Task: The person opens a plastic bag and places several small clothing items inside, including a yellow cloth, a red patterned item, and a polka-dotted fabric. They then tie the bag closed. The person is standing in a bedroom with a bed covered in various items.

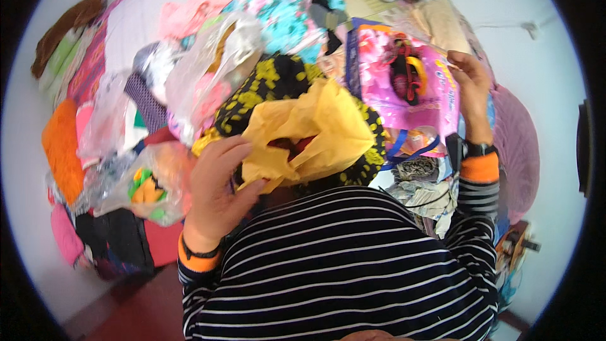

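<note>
In my lap lies a yellow bag [331, 137] with its mouth gaping and something dark red inside. My left hand [220, 182] pinches the bag's left edge between thumb and fingers. At the right, my right hand [468, 76] touches the upper right edge of a pink flowered plastic bag [374, 85]; whether its fingers grip that edge is unclear. On the pink bag sits a dark red and black item with a yellow-orange curved part [416, 76]. Black cloth with yellow spots [274, 80] lies beneath and behind the yellow bag.
Clear plastic bags [189, 85], one holding an orange and green item [147, 187], lie at the left. Turquoise and pink floral cloth [284, 14] is ahead. An orange cloth [61, 147] lies far left, a mauve cushion-like thing [516, 151] far right. Blue handles [402, 149] curve below the pink bag.
</note>
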A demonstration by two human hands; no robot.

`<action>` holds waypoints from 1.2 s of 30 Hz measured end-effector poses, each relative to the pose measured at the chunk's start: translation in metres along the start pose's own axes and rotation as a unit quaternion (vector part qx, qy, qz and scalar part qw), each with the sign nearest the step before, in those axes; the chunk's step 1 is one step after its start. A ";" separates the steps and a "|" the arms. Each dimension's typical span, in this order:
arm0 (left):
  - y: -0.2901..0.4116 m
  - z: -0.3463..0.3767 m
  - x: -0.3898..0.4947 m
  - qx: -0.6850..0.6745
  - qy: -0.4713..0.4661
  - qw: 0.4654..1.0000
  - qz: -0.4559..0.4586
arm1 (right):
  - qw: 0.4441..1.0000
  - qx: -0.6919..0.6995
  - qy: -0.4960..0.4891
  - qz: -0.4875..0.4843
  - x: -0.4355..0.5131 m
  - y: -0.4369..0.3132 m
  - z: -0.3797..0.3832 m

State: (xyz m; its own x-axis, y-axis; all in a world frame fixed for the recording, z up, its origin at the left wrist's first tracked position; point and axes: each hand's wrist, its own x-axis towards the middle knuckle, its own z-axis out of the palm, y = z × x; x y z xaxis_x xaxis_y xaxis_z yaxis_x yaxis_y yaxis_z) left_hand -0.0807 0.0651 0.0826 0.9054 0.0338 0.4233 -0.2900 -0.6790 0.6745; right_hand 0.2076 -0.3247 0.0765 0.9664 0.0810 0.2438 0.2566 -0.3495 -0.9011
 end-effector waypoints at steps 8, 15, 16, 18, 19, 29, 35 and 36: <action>-0.016 0.039 0.007 0.214 -0.044 0.975 0.033 | 0.839 0.048 -0.465 -0.279 -0.121 -0.106 0.152; -0.044 0.022 -0.034 0.035 0.193 0.975 -0.099 | 0.727 -0.251 -0.550 -0.325 -0.126 -0.093 0.164; -0.046 0.022 -0.037 -0.058 0.224 0.965 -0.126 | 0.716 -0.278 -0.551 -0.325 -0.127 -0.094 0.161; -0.045 0.024 -0.039 -0.177 0.269 0.933 -0.163 | 0.714 -0.297 -0.532 -0.345 -0.130 -0.095 0.163; -0.043 0.024 -0.039 -0.188 0.269 0.932 -0.156 | 0.711 -0.310 -0.524 -0.353 -0.131 -0.095 0.166; -0.028 -0.005 -0.022 -0.559 0.252 0.764 -0.203 | 0.827 -0.300 -0.410 -0.241 -0.117 -0.098 0.135; -0.001 -0.004 -0.017 -0.546 0.272 0.759 -0.228 | 0.872 -0.285 -0.356 -0.176 -0.122 -0.097 0.112; 0.003 -0.004 -0.018 -0.540 0.282 0.758 -0.233 | 0.853 -0.323 -0.375 -0.163 -0.124 -0.096 0.110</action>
State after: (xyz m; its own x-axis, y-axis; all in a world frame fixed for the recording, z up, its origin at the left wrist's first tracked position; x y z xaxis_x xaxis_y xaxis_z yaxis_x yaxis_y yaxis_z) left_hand -0.0993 0.0656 0.0796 0.7988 0.6009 -0.0279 -0.3401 0.4894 0.8030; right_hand 0.0641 -0.1989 0.0937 0.6429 0.7624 -0.0736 0.6873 -0.6165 -0.3841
